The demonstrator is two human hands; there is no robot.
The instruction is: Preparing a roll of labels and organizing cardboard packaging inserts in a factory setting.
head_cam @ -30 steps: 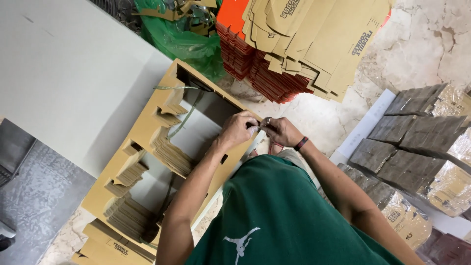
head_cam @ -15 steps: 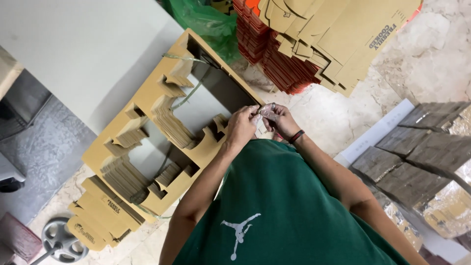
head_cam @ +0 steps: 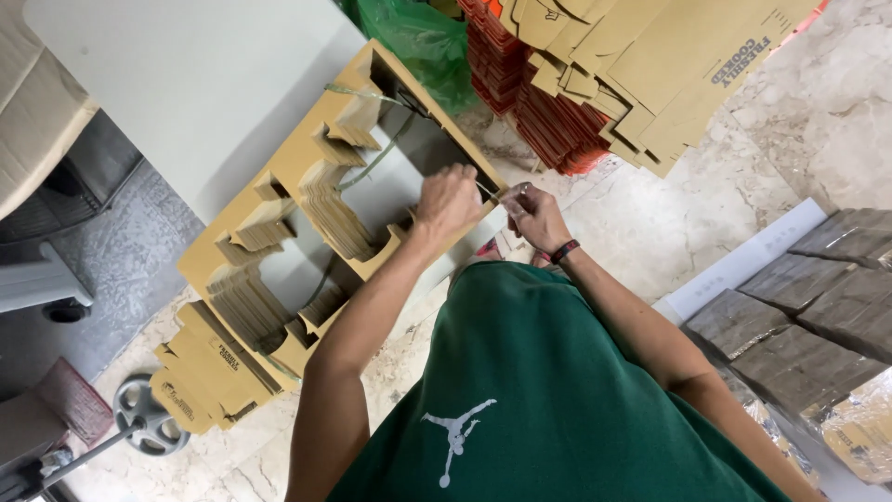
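Note:
A bundle of flat brown cardboard cut-outs (head_cam: 307, 214) lies partly on a white table (head_cam: 186, 84), with a thin greenish plastic strap (head_cam: 372, 163) looped over it. My left hand (head_cam: 449, 200) is closed above the bundle's near edge, pinching the strap's end. My right hand (head_cam: 534, 216), with a dark wristband, sits just to its right and pinches something small and pale; a short length of strap (head_cam: 488, 191) runs between the two hands. My green shirt fills the bottom of the view.
Stacks of orange-red flat boxes (head_cam: 548, 121) and brown cardboard blanks (head_cam: 669, 56) stand behind the hands, next to a green plastic bag (head_cam: 418, 37). Grey wrapped bundles (head_cam: 799, 316) lie at the right. A weight plate (head_cam: 144, 423) rests on the marble floor at the lower left.
My hands were pressed together at the bundle's edge; now the left has drawn a little away to the left, with strap stretched between them. The view has shifted as my head moved.

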